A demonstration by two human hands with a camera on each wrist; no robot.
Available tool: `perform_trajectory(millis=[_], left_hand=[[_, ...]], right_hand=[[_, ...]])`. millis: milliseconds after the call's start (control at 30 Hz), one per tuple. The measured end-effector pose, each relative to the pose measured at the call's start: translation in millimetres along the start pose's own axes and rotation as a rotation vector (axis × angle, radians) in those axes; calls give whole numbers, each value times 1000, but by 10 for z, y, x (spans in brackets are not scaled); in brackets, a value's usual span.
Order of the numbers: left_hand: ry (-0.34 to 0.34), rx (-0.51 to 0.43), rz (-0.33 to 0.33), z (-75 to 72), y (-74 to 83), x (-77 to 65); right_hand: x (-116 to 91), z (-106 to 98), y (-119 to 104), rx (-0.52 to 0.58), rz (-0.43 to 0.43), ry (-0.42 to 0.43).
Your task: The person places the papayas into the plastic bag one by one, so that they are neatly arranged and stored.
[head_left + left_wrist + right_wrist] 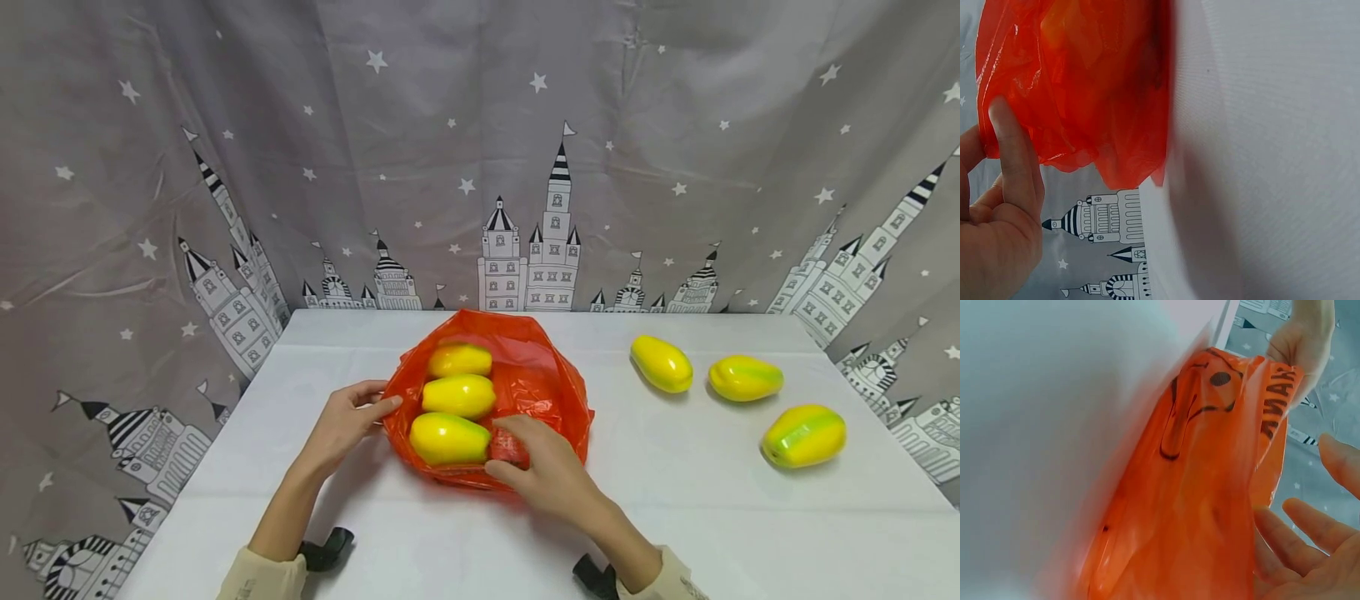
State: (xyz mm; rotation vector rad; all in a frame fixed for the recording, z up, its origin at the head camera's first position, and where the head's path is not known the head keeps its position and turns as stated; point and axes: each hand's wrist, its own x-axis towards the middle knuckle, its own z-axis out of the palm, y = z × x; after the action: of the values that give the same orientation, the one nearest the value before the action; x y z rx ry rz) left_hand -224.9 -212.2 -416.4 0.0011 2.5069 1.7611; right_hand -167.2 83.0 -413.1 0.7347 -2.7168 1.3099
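Note:
A red plastic bag [570, 400] lies with its mouth spread wide on the white table. Inside, along its left side, three yellow papayas [459, 397] sit in a row. At the left rim my left hand [348, 421] pinches the plastic between thumb and fingers; the left wrist view shows the hand [1007, 212] at the bag's edge. My right hand [551, 467] reaches over the near right rim, fingers inside the mouth beside the nearest papaya [448, 439]. From the right wrist view, its fingers [1319, 525] are spread apart with nothing between them. Dark print marks the bag's outside.
To the right on the table [675, 500] lie three more papayas: one at the back [662, 364], one in the middle [745, 378] and one nearer [804, 436]. A grey curtain [420, 125] with castles and stars hangs behind the table.

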Motion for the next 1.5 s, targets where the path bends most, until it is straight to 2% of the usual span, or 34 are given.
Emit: perform_trajectory(millis=[600, 867, 1133, 1500], left_hand=[[2, -24, -1, -8, -13, -3], [-2, -15, 10, -1, -23, 5], [-2, -10, 11, 0, -25, 2], [-4, -10, 8, -15, -6, 11]], right_hand=[[-311, -230, 174, -40, 26, 60], [-414, -298, 253, -54, -32, 174], [-515, -375, 379, -114, -154, 269], [-585, -503, 522, -140, -158, 325]])
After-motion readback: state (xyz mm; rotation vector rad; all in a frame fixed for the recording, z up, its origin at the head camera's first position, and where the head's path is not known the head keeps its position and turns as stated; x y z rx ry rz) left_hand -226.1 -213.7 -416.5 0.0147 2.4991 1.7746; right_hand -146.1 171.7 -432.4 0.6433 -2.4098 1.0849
